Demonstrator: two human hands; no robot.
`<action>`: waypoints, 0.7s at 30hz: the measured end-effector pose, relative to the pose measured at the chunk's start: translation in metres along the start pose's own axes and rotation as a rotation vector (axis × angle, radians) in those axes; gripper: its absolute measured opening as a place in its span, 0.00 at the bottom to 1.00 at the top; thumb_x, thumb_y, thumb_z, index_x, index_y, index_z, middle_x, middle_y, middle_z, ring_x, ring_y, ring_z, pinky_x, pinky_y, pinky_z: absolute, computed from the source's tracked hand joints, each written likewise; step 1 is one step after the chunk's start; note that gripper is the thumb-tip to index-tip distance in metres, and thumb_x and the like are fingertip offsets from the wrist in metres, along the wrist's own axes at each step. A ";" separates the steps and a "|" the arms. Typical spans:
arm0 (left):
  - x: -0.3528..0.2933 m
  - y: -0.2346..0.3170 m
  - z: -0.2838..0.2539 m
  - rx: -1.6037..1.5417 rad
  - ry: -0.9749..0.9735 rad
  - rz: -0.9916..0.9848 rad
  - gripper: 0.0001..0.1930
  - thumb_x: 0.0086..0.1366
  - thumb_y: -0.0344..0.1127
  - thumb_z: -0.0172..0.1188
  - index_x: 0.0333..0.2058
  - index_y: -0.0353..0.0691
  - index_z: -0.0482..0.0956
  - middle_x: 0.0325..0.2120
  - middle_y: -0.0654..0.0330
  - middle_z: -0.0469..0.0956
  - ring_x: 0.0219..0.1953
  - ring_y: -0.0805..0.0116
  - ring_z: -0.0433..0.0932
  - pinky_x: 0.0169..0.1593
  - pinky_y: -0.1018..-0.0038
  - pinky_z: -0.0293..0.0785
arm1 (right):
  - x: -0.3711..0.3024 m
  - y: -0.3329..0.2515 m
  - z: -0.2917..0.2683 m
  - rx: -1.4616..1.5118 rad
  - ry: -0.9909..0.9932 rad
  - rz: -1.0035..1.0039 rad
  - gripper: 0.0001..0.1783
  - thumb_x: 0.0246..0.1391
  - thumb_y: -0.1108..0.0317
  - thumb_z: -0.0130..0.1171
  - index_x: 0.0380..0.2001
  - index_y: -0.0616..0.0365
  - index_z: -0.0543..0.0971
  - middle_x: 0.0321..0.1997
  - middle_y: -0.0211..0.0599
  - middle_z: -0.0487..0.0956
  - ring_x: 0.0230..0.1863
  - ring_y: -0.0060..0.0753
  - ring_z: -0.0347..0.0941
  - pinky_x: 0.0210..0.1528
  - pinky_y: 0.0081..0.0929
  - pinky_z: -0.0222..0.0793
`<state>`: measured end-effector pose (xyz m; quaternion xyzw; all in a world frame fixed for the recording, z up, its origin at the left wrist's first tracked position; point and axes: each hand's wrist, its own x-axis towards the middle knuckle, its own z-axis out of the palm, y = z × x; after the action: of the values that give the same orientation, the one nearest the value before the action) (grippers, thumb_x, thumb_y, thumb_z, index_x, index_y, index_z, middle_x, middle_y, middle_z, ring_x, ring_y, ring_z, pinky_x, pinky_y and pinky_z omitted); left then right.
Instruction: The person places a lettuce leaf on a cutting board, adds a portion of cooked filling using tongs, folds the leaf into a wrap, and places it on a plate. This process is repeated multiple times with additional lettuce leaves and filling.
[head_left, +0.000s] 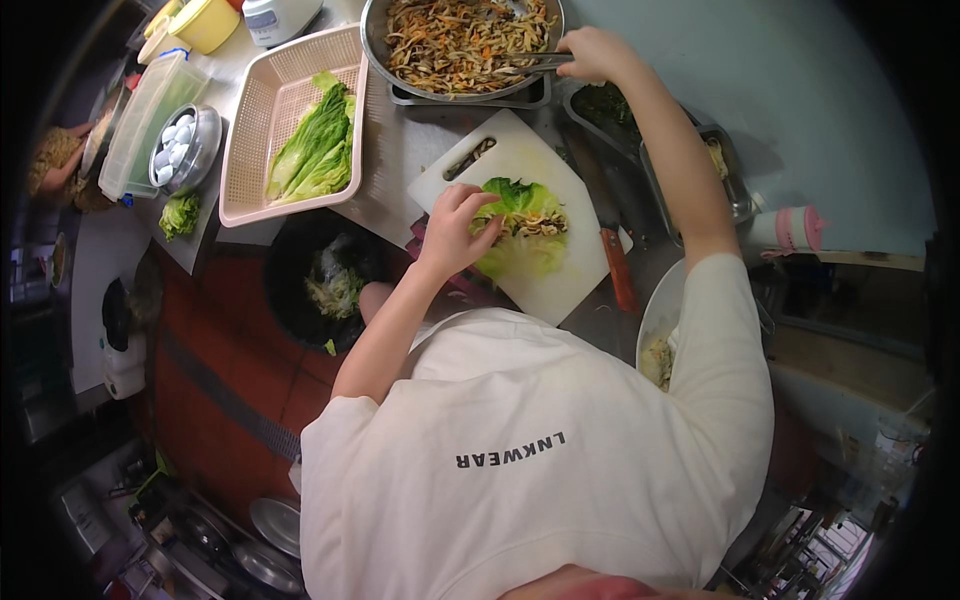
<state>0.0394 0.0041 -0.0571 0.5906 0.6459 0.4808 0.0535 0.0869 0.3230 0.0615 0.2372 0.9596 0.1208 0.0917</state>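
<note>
I see a clear lidded box (150, 120) far left. My left hand (455, 232) presses curled fingers on the lettuce leaf (525, 230) on the white board (575, 270); my right hand (595, 52) pinches tongs (535, 60) over the filling pan (375, 40).

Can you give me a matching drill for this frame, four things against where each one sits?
Things:
1. left hand
2. right hand
3. pink plastic basket
4. brown-handled knife

Places:
A. on the counter, right of the white cutting board
B. at the rim of the big metal bowl of shredded filling, gripping tongs
C. pressing the green cabbage leaf on the board
D. left of the board, holding green lettuce leaves

Pairs: 1-C, 2-B, 3-D, 4-A
</note>
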 end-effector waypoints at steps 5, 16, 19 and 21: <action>-0.012 -0.003 -0.012 -0.001 0.038 -0.066 0.13 0.52 0.29 0.64 0.38 0.38 0.78 0.36 0.54 0.73 0.40 0.56 0.73 0.43 0.68 0.70 | 0.034 0.011 0.002 -0.004 0.062 -0.178 0.18 0.54 0.60 0.60 0.45 0.56 0.79 0.40 0.39 0.81 0.43 0.40 0.77 0.44 0.38 0.73; -0.026 -0.012 -0.023 -0.011 0.141 -0.158 0.11 0.51 0.29 0.63 0.36 0.38 0.78 0.36 0.53 0.74 0.39 0.55 0.73 0.43 0.67 0.70 | -0.001 0.072 0.013 0.172 0.251 -0.237 0.18 0.53 0.57 0.61 0.44 0.54 0.81 0.39 0.38 0.82 0.39 0.40 0.78 0.42 0.39 0.73; -0.023 -0.008 -0.019 -0.025 0.107 -0.182 0.12 0.53 0.29 0.63 0.38 0.39 0.79 0.37 0.55 0.74 0.42 0.58 0.74 0.45 0.70 0.71 | -0.008 0.021 -0.044 0.025 -0.122 -0.085 0.18 0.51 0.56 0.62 0.44 0.51 0.81 0.41 0.38 0.82 0.41 0.41 0.78 0.45 0.40 0.73; -0.022 -0.005 -0.018 -0.029 0.095 -0.163 0.12 0.52 0.29 0.63 0.37 0.38 0.78 0.37 0.53 0.74 0.41 0.56 0.74 0.45 0.68 0.71 | 0.006 0.023 -0.029 -0.056 -0.038 -0.099 0.18 0.51 0.57 0.63 0.45 0.48 0.81 0.42 0.37 0.81 0.41 0.41 0.77 0.45 0.39 0.73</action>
<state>0.0302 -0.0230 -0.0619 0.5119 0.6864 0.5116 0.0704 0.0852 0.3402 0.0945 0.1893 0.9644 0.1382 0.1221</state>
